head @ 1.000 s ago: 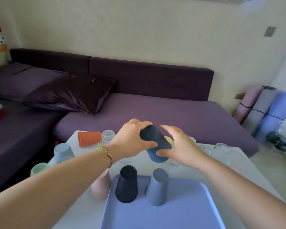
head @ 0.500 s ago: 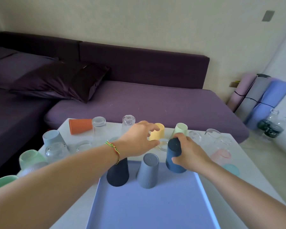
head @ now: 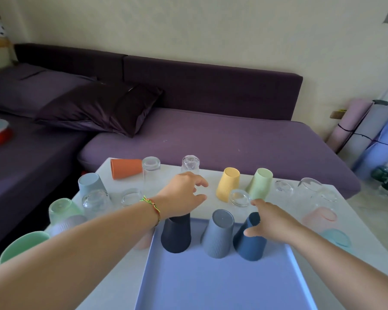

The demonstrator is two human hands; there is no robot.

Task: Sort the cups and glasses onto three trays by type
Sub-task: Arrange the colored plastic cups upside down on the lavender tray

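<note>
Head view: a blue tray (head: 222, 287) is laid on the near part of a white table (head: 112, 291). Three cups are stood upside down in a row along its far edge. A navy cup (head: 176, 236) is on the left, a grey cup (head: 217, 238) in the middle, and a blue cup (head: 250, 246) just inside the right rim. Wide blue floor is seen nearer than the row. The right hand (head: 271, 222) is spread loosely, its thumb touching the blue cup, and nothing is gripped. The left hand (head: 184, 195) is held over the navy cup, fingers loosely bent, and nothing is held. Farther off, a yellow cup (head: 229, 183) and a green cup (head: 260, 183) are stood close together, with a low clear glass (head: 240, 198) just in front.
</note>
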